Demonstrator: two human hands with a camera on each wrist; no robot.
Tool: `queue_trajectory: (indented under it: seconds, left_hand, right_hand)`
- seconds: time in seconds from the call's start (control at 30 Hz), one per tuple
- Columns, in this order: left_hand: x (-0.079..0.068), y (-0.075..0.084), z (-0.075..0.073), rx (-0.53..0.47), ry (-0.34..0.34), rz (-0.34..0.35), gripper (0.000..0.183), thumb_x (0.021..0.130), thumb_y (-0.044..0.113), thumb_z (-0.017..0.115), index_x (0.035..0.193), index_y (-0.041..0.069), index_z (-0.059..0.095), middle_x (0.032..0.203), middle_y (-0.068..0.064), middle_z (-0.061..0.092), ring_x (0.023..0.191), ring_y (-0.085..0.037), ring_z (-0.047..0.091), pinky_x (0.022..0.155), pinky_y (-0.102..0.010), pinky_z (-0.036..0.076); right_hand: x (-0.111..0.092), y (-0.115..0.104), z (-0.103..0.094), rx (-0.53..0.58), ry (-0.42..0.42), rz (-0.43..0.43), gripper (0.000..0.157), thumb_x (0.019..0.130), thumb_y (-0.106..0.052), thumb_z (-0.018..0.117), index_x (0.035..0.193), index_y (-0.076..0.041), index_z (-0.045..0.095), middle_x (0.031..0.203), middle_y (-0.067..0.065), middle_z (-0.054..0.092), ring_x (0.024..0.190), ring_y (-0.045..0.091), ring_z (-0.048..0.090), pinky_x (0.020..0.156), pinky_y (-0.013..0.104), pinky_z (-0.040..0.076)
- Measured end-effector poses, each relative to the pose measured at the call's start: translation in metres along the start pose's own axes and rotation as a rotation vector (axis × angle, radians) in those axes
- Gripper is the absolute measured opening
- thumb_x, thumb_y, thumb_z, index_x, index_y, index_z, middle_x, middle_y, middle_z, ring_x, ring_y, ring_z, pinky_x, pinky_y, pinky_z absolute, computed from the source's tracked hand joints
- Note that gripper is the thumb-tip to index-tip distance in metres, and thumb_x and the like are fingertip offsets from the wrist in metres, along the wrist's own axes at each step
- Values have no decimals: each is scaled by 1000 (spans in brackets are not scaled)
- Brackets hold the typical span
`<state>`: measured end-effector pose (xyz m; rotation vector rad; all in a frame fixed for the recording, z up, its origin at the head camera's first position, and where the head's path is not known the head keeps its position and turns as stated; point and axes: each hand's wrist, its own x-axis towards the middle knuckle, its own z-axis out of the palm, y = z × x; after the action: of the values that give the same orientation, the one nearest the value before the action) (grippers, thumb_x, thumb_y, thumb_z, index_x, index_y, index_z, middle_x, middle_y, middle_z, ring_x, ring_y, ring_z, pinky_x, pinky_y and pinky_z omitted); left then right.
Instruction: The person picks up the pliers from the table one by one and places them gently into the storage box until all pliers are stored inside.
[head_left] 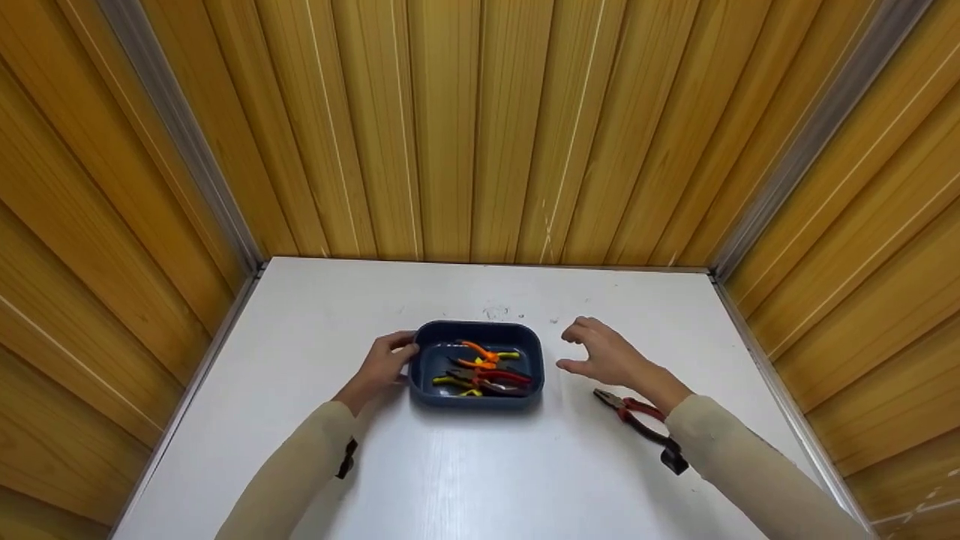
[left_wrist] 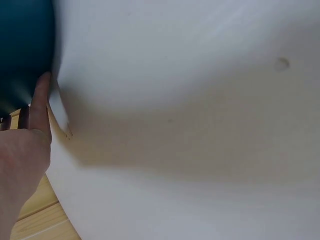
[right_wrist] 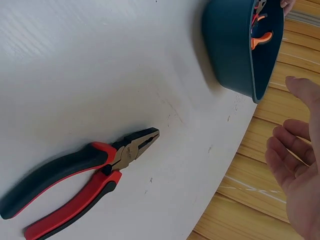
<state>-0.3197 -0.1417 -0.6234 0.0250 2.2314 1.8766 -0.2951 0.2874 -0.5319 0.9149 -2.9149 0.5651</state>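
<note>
A dark blue rectangular container (head_left: 476, 402) stands on the white table, with several pliers inside, among them orange-handled pliers (head_left: 480, 351) and red-handled pliers (head_left: 504, 375). My left hand (head_left: 384, 366) grips its left wall, thumb at the rim; the left wrist view shows a finger (left_wrist: 40, 102) along the outer side. To the right of the container, my right hand (head_left: 606, 354) hovers with fingers spread and nothing held. Below that hand, combination pliers (right_wrist: 127, 154) with red and black handles lie on the table, their handle ends partly hidden by the right wrist in the head view.
The white table (head_left: 480, 480) is bounded by wood-patterned panels (head_left: 480, 135) at the back and both sides, with metal corner posts (head_left: 810, 135). A black wrist strap piece (head_left: 673, 456) hangs below the right sleeve.
</note>
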Motion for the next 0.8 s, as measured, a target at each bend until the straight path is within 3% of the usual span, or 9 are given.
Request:
queue_trajectory:
  seconds: [0.2, 0.37, 0.8]
  left_hand:
    - [6, 3, 11, -24, 5, -3, 36, 109, 15, 59, 144, 8, 65, 144, -19, 59, 126, -37, 65, 74, -42, 64]
    - [10, 7, 16, -35, -10, -13, 36, 110, 14, 58, 145, 7, 63, 146, -21, 57, 129, -40, 62, 78, -47, 64]
    - [13, 2, 18, -12, -97, 12, 46, 113, 24, 54, 157, 11, 51, 155, -18, 50, 141, -43, 52, 94, -56, 58]
  right_hand:
    - [-4, 5, -3, 0, -7, 21, 42, 94, -33, 84, 120, -2, 72, 111, 11, 66, 106, 28, 64, 92, 50, 57]
    - [-7, 9, -7, -7, -18, 40, 43, 94, -34, 84, 121, -2, 72, 112, 12, 66, 106, 29, 64, 93, 51, 56]
    - [-18, 27, -7, -24, -17, 52, 43, 94, -32, 83, 120, 0, 71, 111, 12, 66, 105, 30, 64, 91, 51, 57]
